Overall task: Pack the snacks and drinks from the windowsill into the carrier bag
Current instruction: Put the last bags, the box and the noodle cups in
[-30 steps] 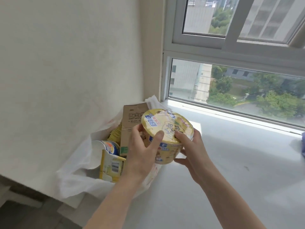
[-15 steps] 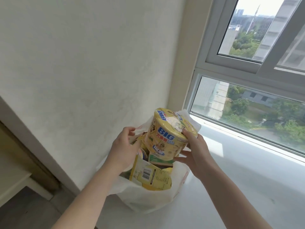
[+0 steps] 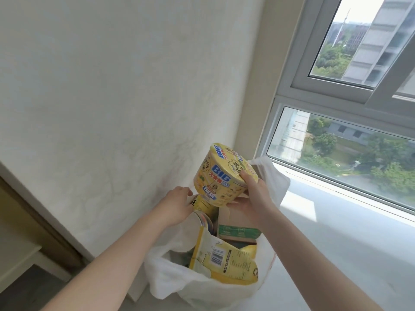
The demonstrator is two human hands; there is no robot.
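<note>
My right hand (image 3: 251,196) grips a yellow noodle cup (image 3: 221,176) marked BIG, tilted above the open mouth of the white carrier bag (image 3: 202,286). My left hand (image 3: 177,204) holds the bag's far-left rim by the wall, fingers curled over it. Inside the bag lie a yellow snack packet (image 3: 226,261) with a barcode, a brown and green carton (image 3: 239,232), a can (image 3: 205,219) and another yellow cup, partly hidden under the held one.
The bag stands on the pale windowsill (image 3: 336,243) at its left end, against the white wall (image 3: 112,108). The window (image 3: 350,140) runs along the back right. Left of the sill lies a drop to the floor and a low wooden piece (image 3: 20,250).
My left hand has let go of the noodle cup and moved to the bag's rim. The cup, now in my right hand alone, has tilted over the bag. The view swung left.
</note>
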